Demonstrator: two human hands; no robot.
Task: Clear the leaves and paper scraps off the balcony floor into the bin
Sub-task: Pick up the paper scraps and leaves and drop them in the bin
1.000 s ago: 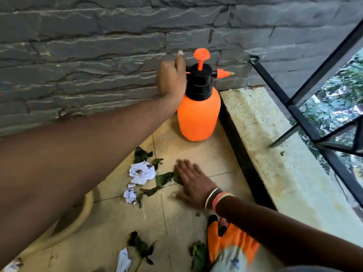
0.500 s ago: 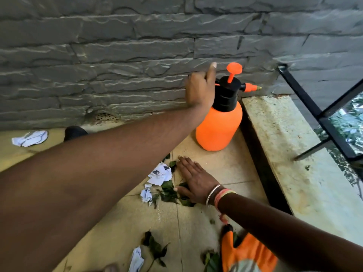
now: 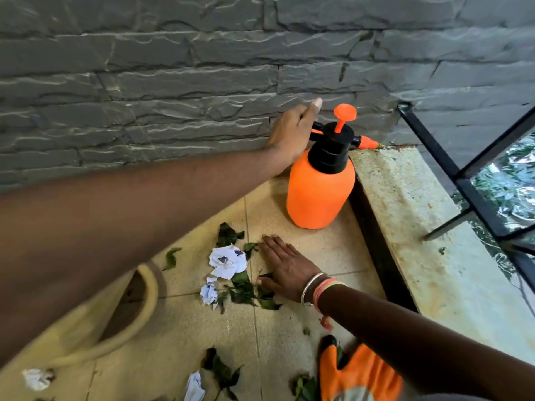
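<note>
Barely started, by my read: a scrap (image 3: 37, 379) lies far left by a yellow rim (image 3: 146, 296) that may be the bin, and paper (image 3: 227, 261) and leaves (image 3: 243, 290) litter the tiles (image 3: 188, 328) mid-frame, with more near the bottom edge. Your right hand (image 3: 286, 270) lies flat on those leaves, fingers straight, holding nothing. Your left hand (image 3: 292, 134) grips the sprayer (image 3: 320, 186) handle, thumb up.

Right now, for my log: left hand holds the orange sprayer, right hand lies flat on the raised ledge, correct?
Not the ledge: in the head view the right hand lies flat on the floor tiles, over leaves. The left hand does hold the orange sprayer.
</note>
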